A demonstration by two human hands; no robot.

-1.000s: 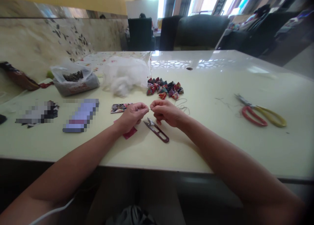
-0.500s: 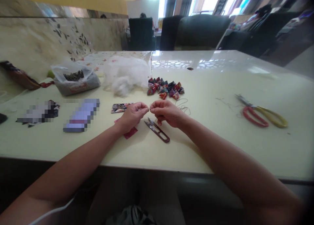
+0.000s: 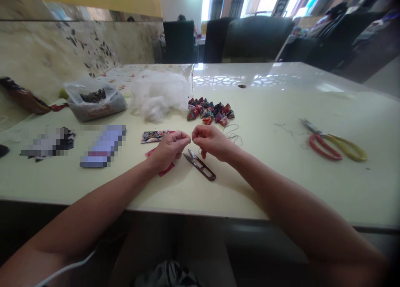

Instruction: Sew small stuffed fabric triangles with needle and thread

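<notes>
Left of middle, toward table's (image 3: 237, 205) front edge: patterned cloth (image 3: 150, 137), flat, likely light, limp; we'd lift by corner. Red cloth (image 3: 166, 170), partly under our left hand (image 3: 168, 149): soft-looking, free corner best. Left fingertips pinched, contents too small to tell. Snips (image 3: 204, 170) nearer front edge: stiff, probably springy; we'd grip handle, not blades. Our right hand (image 3: 214, 142): fingertips pinched, contents unclear. Thread (image 3: 233, 137) beyond, loosely looped: fine, tangles easily; we'd draw gently.

Dark chair (image 3: 258, 39), leaf-patterned marbled wall (image 3: 131, 45), white cable (image 3: 68, 265), person (image 3: 325, 25) at far right
</notes>
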